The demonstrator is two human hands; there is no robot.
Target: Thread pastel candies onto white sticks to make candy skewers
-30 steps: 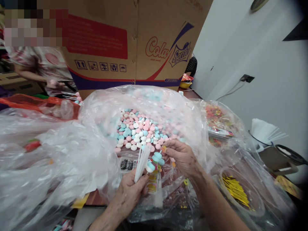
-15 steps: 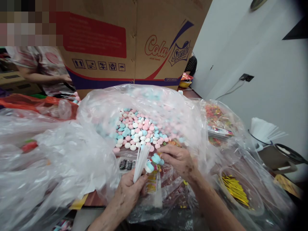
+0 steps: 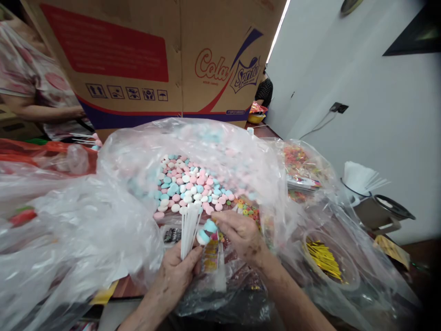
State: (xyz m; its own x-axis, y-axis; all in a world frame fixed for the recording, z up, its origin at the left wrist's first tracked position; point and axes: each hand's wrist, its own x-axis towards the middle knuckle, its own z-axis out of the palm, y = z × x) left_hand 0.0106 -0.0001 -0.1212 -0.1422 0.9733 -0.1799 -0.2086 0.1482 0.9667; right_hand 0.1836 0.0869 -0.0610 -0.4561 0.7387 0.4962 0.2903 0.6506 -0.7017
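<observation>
One huge cardboard box printed with Cola and Sprite stands at the back of the table, and right in front of it is a big clear plastic bag, open toward the person. Loose crumpled plastic covers the left side. Over on the right there's a dark jug, plus a clear round tub with gold strips in it. Now the hands: the left hand is closed around a bunch of white sticks, which point up. The right hand has its fingertips bunched at a blue-and-white candy stack, can't tell if they're actually clamped on it. That stack sits between the hands, just beside the sticks. Smallest are the loose pink, white and blue candies, piled in the bag's opening
</observation>
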